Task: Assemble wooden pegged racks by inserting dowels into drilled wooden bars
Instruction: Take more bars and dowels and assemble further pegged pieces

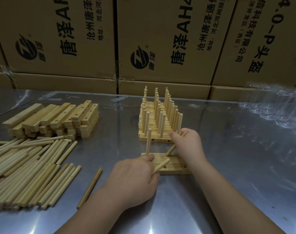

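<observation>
- From the head camera, the right hand [187, 146] pinches a tilted dowel [175, 146] near its upper end. The dowel's lower tip is at the mouth of a hole in the far bar [160, 156], so its long axis leans from the hole up and right to the grip.
- The left hand [133, 179] grips a spare dowel [160, 166] that points far-right over the near bar [174, 169]. Its fingertips are at the foot of the upright dowel [149, 142].
- The right hand looks better placed for that hole. I judge the dowel must swing leftward to vertical before it is pressed down.
- Finished racks [157, 119] stand just beyond, and loose dowels [25, 169] lie well left.
</observation>
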